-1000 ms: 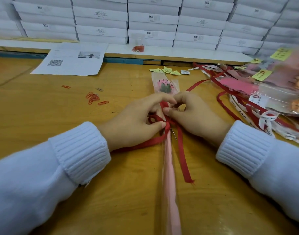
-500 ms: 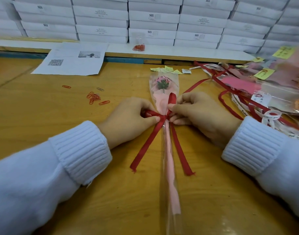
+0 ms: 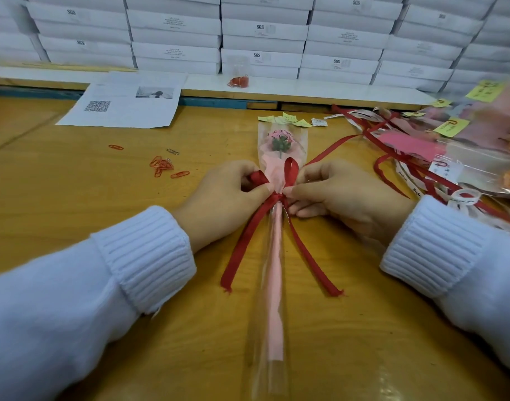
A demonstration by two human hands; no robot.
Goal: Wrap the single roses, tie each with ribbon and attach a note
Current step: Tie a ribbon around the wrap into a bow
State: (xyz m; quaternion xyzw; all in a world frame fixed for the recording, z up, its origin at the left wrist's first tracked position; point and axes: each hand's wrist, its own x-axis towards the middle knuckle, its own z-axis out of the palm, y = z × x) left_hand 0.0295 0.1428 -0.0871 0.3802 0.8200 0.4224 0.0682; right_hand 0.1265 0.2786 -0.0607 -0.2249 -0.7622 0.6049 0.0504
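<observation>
Behind, white boxes [image 3: 262,33] are standing stacked in rows along the back, and the wooden bench [image 3: 74,204] is stretching out in front of them. On its right side a pile of finished roses [image 3: 465,140] is lying, tangled with red and white ribbons and carrying yellow notes. A printed sheet [image 3: 126,108] is lying at the back left. The single rose [image 3: 275,264], wrapped in pink paper inside a clear sleeve, is lying in the middle of the bench with its bloom pointing away from the person and its stem running toward them. The left hand [image 3: 222,198] is pinching the left loop of the red ribbon [image 3: 291,170] between thumb and fingers, and the right hand [image 3: 343,192] is pinching the right loop, both pressed close to the knot just below the bloom. The ribbon's two tails are lying spread on the bench, one on each side of the stem. Small yellow notes [image 3: 285,118] are lying just beyond the bloom, and red paper clips [image 3: 161,166] are lying scattered to the left of the left hand.
</observation>
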